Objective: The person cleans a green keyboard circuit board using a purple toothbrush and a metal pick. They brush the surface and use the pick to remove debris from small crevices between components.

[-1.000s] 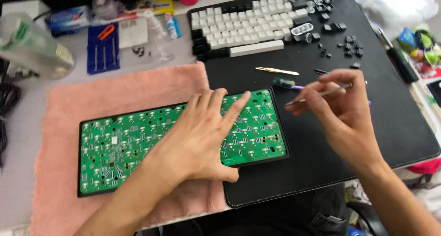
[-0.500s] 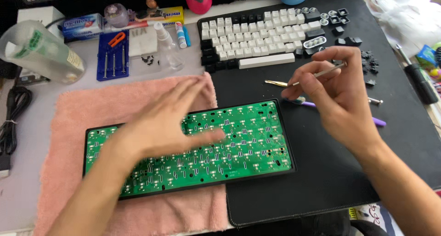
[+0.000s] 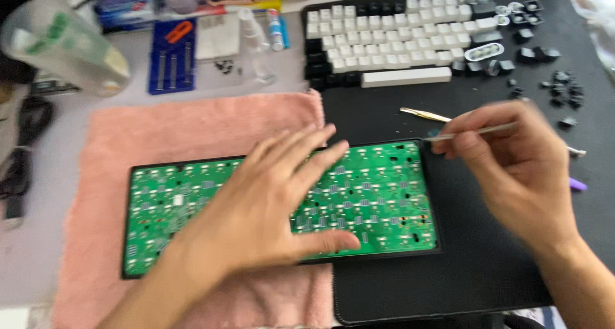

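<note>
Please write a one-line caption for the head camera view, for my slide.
Left hand lies flat on a green circuit board over a pink towel; right hand holds a thin metal tool.

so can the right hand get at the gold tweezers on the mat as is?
Probably yes. The tweezers lie bare on the black mat just beyond the right hand, nothing between them. But its fingers already pinch a thin metal tool.

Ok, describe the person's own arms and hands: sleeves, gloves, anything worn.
Both forearms are bare as far as the picture shows, with no sleeves in view. The left hand and right hand wear no gloves. No rings, watch or wristband can be seen, though the picture is blurred and the right hand most of all. No markings show on either arm.
</note>
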